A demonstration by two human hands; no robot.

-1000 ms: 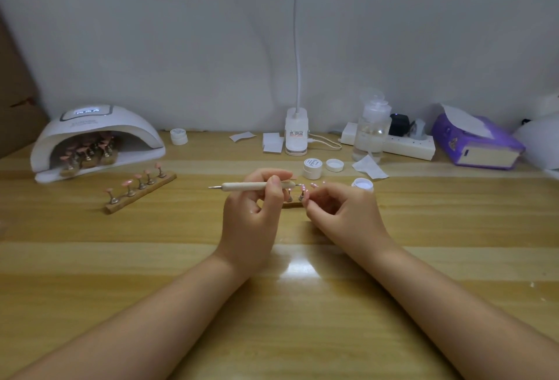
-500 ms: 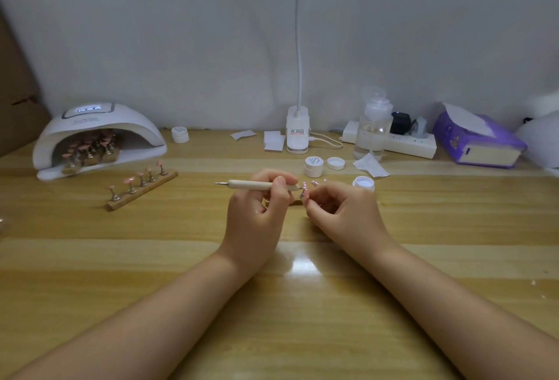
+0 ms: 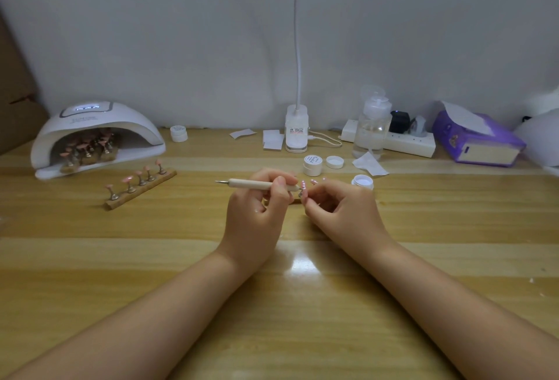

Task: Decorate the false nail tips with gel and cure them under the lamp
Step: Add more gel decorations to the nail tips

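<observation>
curing lamp [image 3: 99, 125] far left, nail stand [image 3: 140, 187] before it, tissue box [image 3: 481, 143] far right

We see a striped wooden table [image 3: 151, 258]. At upper left sit our curing lamp [image 3: 96, 134] and a wooden nail stand [image 3: 140, 187]; upper right, gel jars [image 3: 312, 165], a power strip [image 3: 405, 142] and a tissue box [image 3: 481, 143].

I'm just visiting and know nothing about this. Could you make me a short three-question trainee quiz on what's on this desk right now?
1. True or false: the curing lamp stands empty.
2. Which hand holds the dotting tool? A) left hand B) right hand
3. How many nail tips stand on the wooden strip just outside the lamp?

Key: 1. False, holders with nail tips sit inside. 2. A. 3. Five.
</observation>
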